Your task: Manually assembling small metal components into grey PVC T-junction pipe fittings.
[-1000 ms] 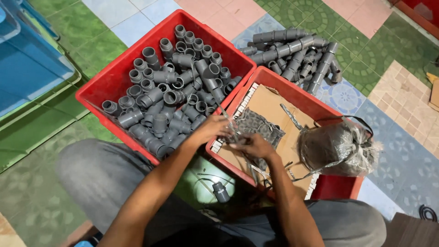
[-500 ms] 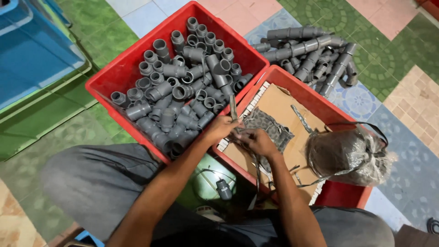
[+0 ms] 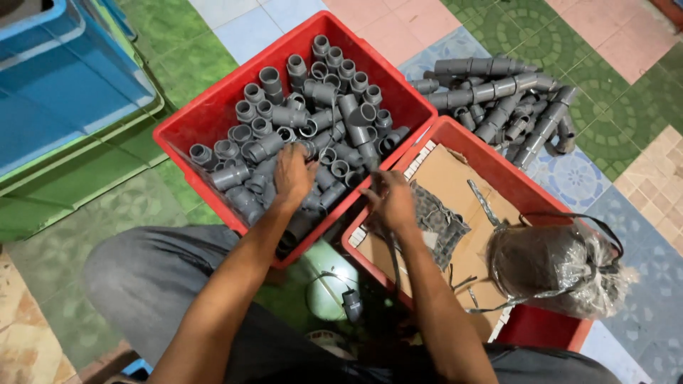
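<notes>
Down among grey pipe fittings (image 3: 299, 131), left hand (image 3: 293, 174) fingers curl; right hand (image 3: 390, 201) pinches a thin strap (image 3: 393, 249).

A home workshop set up on a patterned tiled floor (image 3: 612, 43): a red crate (image 3: 206, 121) full of grey pipe fittings (image 3: 313, 121), more fittings heaped loose (image 3: 498, 99) on the tiles, and a second crate (image 3: 498, 163) lined with cardboard.

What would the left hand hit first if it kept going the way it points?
The left hand already rests on the grey pipe fittings in the red crate; going on, it would push into more of them, then probably the crate's far wall.
</notes>
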